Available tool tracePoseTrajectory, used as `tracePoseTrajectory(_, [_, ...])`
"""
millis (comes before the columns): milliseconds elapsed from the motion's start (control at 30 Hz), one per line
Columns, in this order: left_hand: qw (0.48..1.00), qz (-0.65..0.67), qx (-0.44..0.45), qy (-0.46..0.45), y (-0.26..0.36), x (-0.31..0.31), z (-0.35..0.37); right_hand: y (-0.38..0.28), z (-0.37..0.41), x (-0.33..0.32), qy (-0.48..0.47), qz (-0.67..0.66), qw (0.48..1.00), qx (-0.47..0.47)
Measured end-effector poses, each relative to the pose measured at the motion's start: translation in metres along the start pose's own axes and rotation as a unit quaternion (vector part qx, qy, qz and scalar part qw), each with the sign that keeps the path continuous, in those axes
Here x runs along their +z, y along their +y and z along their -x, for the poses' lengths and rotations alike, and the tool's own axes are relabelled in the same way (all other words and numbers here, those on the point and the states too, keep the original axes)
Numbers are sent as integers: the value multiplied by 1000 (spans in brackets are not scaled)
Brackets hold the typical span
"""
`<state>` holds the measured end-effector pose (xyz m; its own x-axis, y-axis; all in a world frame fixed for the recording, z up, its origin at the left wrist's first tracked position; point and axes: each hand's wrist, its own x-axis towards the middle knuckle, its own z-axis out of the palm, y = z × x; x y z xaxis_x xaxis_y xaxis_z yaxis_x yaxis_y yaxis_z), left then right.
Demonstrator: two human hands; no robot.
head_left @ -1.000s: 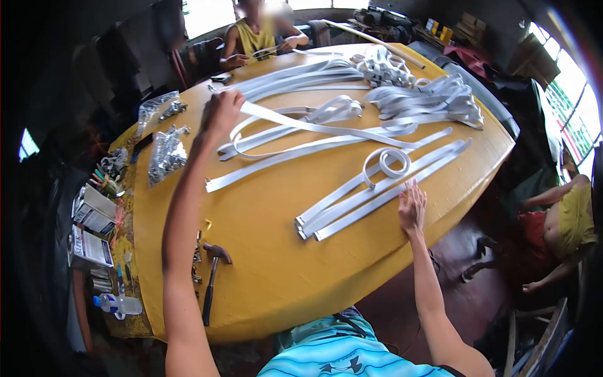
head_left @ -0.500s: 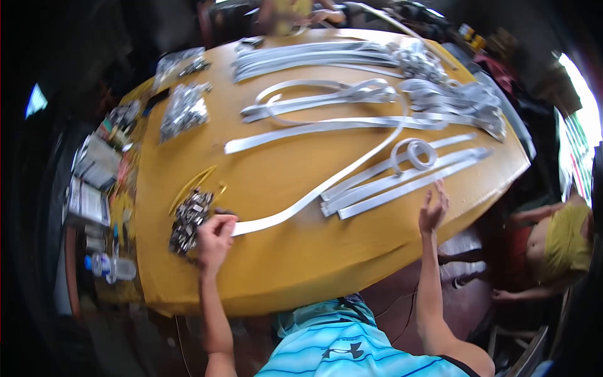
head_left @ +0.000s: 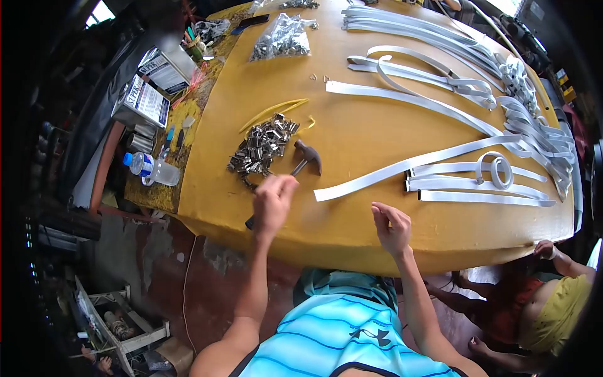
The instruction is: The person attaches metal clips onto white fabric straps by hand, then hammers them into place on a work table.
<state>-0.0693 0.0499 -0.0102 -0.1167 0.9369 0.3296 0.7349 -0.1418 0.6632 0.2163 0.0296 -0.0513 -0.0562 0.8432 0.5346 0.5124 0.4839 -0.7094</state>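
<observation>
My left hand (head_left: 273, 204) is closed above the hammer (head_left: 308, 156). It covers the middle of the handle, and I cannot make out what its fingers hold. A pile of small metal clips (head_left: 264, 144) lies just beyond it. Between my hands, the loose end of a long white strap (head_left: 370, 178) lies flat on the table. My right hand (head_left: 392, 229) hovers over the near edge with fingers loosely curled and thumb apart, and nothing shows in them. To its right lie several shorter white straps (head_left: 483, 195) with dark metal ends, plus a coiled strap (head_left: 500, 173).
Yellow strips (head_left: 276, 112) lie behind the clips. A clear bag of metal parts (head_left: 286, 38) and bundled white straps (head_left: 414, 28) sit farther back. A bottle (head_left: 151, 168) and tins (head_left: 147, 100) stand at left. Another person in a yellow top (head_left: 562, 308) is at right.
My left hand has let go of the white strap's end, which now rests on the table. The view has shifted, uncovering the hammer. My right hand has moved away from the shorter straps.
</observation>
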Motion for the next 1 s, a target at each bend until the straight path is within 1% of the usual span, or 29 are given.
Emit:
tracePoseTrajectory(33, [999,-8,-2,35,-11,-9,-9,-2,0,1,-13,8,1000,-11])
tracePoseTrajectory(100, [996,-77,-20,50,-25,-25,-20,-2,1,2,-23,15,999,-20])
tracePoseTrajectory(133, [992,-122,-19,17,-34,-28,-22,-2,3,0,-20,8,999,25])
tracePoseTrajectory(167, [992,-122,-18,14,-39,-28,-23,-1,4,-1,-17,2,997,71])
tracePoseTrajectory(233, [978,-187,63,-64,-44,-27,-24,-1,3,-1,-1,-6,996,89])
tracePoseTrajectory(267, [968,-222,81,-82,-47,-24,-24,-3,1,-3,-5,-20,992,122])
tracePoseTrajectory(300, [968,-222,82,-84,-51,-22,-25,-5,1,-4,-9,-34,987,155])
tracePoseTrajectory(400, [967,-225,90,-78,-52,-19,-28,-3,2,-3,-2,-38,988,153])
tracePoseTrajectory(467, [996,-77,18,-40,-32,-23,-26,-5,2,-2,0,-52,986,160])
tracePoseTrajectory(500, [996,-75,20,-45,-22,-22,-21,-7,1,0,-2,-70,984,165])
tracePoseTrajectory(533, [991,113,-54,-53,-10,-19,-15,-13,-3,3,-1,-67,983,169])
tracePoseTrajectory(567, [945,295,-129,-60,5,-16,-7,-21,-6,5,-19,-114,982,153])
tracePoseTrajectory(600, [921,348,-159,-77,26,-16,-1,-32,-10,6,-38,-160,977,139])
tracePoseTrajectory(633, [908,367,-178,-93,36,-11,6,-43,-15,6,-40,-155,976,146])
tracePoseTrajectory(700, [891,381,-205,-135,58,-4,16,-63,-26,6,-132,-251,939,196])
tracePoseTrajectory(733, [877,405,-208,-153,64,0,20,-65,-28,7,-132,-247,939,202])
tracePoseTrajectory(800, [865,425,-209,-167,68,10,25,-67,-31,10,-155,-344,891,254])
tracePoseTrajectory(833, [855,442,-206,-176,69,13,27,-63,-30,9,-154,-343,891,257])
tracePoseTrajectory(900, [850,447,-214,-181,69,16,31,-56,-27,6,-191,-447,816,314])
tracePoseTrajectory(1000, [842,453,-223,-189,67,18,35,-53,-22,5,-185,-439,819,319])
